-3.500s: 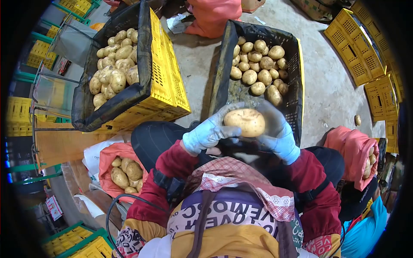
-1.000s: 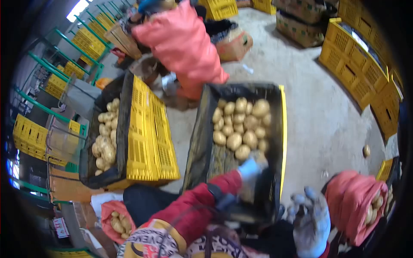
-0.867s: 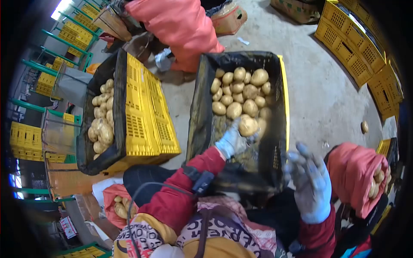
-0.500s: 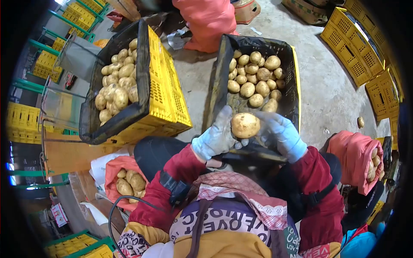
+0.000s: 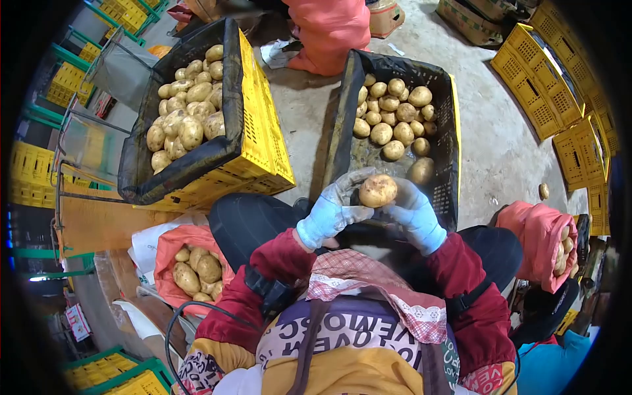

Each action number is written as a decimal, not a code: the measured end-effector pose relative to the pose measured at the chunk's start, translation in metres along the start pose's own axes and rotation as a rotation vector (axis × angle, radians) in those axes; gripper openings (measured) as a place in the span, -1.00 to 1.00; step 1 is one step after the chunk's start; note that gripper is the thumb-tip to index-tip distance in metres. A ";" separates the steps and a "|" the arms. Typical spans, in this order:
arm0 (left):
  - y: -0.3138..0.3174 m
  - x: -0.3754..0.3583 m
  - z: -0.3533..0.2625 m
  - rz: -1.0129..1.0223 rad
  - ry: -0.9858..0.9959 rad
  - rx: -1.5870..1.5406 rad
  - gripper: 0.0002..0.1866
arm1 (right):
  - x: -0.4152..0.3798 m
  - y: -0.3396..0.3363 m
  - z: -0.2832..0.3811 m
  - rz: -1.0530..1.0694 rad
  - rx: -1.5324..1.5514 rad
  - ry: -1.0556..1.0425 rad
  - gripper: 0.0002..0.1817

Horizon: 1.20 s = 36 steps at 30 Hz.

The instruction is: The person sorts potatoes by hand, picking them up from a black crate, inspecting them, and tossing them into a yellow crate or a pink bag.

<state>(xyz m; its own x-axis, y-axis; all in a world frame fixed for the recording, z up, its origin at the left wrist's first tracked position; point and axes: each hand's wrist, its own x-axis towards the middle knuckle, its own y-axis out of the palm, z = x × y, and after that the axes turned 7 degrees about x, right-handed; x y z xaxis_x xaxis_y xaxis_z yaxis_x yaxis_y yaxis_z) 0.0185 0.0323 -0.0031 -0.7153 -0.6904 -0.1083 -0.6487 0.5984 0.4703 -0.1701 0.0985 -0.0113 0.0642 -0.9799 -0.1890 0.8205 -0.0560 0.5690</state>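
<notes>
A round, pale brown potato (image 5: 378,191) with a darker patch is held up in front of me. My left hand (image 5: 334,207), in a grey and light blue glove, grips it from the left side. My right hand (image 5: 416,216), gloved the same way, has its fingers against the right side and underside; some fingertips are hidden. Below and beyond the hands stands a black-lined yellow crate (image 5: 455,131), with several loose potatoes (image 5: 403,133) mostly at its far end.
Left of it, a black-lined yellow crate (image 5: 262,125) is heaped with larger potatoes (image 5: 191,131). Open pink sacks of potatoes flank me, one sack (image 5: 164,260) at left, another sack (image 5: 530,230) at right. A single potato (image 5: 544,191) lies on the floor. Yellow crates (image 5: 536,79) stand far right.
The potato has turned between my hands and shows a different side. My right hand has drawn in closer around it, and my left fingers have curled more. The view has shifted slightly.
</notes>
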 end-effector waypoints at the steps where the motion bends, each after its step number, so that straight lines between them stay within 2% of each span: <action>1: 0.000 0.001 0.001 0.003 0.037 0.015 -0.19 | 0.000 0.002 -0.001 0.018 -0.038 -0.057 -0.44; 5: -0.003 0.008 0.009 0.012 0.058 0.029 -0.23 | 0.005 -0.001 0.000 0.035 -0.208 -0.243 -0.37; 7: -0.005 0.012 0.016 -0.058 0.389 0.653 -0.26 | 0.007 -0.002 -0.001 0.051 -0.221 -0.281 -0.36; 8: -0.006 0.012 0.016 -0.064 0.452 0.782 -0.32 | 0.008 -0.002 -0.002 0.062 -0.235 -0.323 -0.35; 9: -0.006 0.012 0.015 -0.071 0.448 0.782 -0.32 | 0.008 0.000 -0.002 0.065 -0.233 -0.317 -0.35; 11: -0.008 0.012 0.013 -0.100 0.576 0.954 -0.38 | 0.009 0.009 0.001 -0.031 -0.310 -0.300 -0.30; 15: -0.009 0.011 0.012 -0.121 0.585 0.963 -0.47 | 0.016 0.001 -0.009 -0.013 -0.496 -0.376 -0.24; 17: -0.001 0.013 0.025 -0.222 0.434 0.289 -0.45 | 0.017 -0.001 -0.014 0.026 -0.255 -0.372 -0.20; 18: -0.001 0.016 0.030 -0.244 0.324 0.103 -0.49 | 0.017 -0.003 -0.017 0.024 -0.256 -0.373 -0.20; 21: -0.003 0.025 0.049 -0.184 0.331 0.090 -0.42 | 0.016 -0.007 -0.019 -0.057 -0.359 -0.309 -0.22; 22: 0.005 0.026 0.045 -0.122 0.430 0.196 -0.30 | 0.016 -0.005 -0.016 -0.112 -0.564 -0.308 -0.22; 23: 0.008 0.023 0.040 -0.126 0.433 0.197 -0.30 | 0.015 -0.003 -0.014 -0.167 -0.768 -0.304 -0.22; 25: 0.012 0.014 0.028 -0.141 0.168 -0.027 -0.20 | 0.009 0.006 -0.003 -0.116 -0.819 -0.271 -0.25; 26: 0.004 0.018 0.028 -0.207 0.130 0.157 -0.20 | 0.008 0.014 0.004 -0.049 -0.908 -0.345 -0.29; 27: -0.004 0.019 0.025 -0.224 0.140 0.160 -0.20 | 0.008 0.020 0.006 0.022 -0.994 -0.422 -0.32; 28: -0.012 0.017 0.018 -0.160 0.052 -0.067 -0.20 | 0.006 0.024 0.002 -0.001 -0.687 -0.247 -0.40; 29: -0.019 0.015 0.013 -0.091 -0.032 -0.293 -0.20 | 0.003 0.026 0.006 -0.052 -0.567 -0.087 -0.45; 31: -0.029 0.012 0.006 -0.049 -0.035 -0.340 -0.21 | 0.006 0.021 -0.001 -0.090 -0.444 -0.180 -0.50; 32: -0.029 0.012 0.001 -0.014 0.002 -0.394 -0.22 | 0.006 0.025 0.002 -0.112 -0.276 -0.162 -0.52; 33: -0.028 0.012 -0.004 0.024 0.040 -0.449 -0.22 | 0.008 0.020 0.000 -0.134 -0.321 -0.183 -0.53; 35: -0.027 0.009 -0.012 -0.024 0.109 -0.455 -0.20 | 0.011 0.025 0.010 -0.178 -0.304 -0.122 -0.54; 36: -0.027 0.008 -0.016 -0.036 0.184 -0.365 -0.18 | 0.013 0.024 0.009 -0.164 -0.314 -0.124 -0.54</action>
<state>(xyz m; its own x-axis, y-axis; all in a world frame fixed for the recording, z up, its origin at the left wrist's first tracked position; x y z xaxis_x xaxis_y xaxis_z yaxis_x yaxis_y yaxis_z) 0.0347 0.0040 -0.0029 -0.6144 -0.7889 0.0126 -0.5137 0.4120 0.7526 -0.1547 0.0827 0.0077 -0.1358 -0.9796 -0.1478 0.9495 -0.1713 0.2628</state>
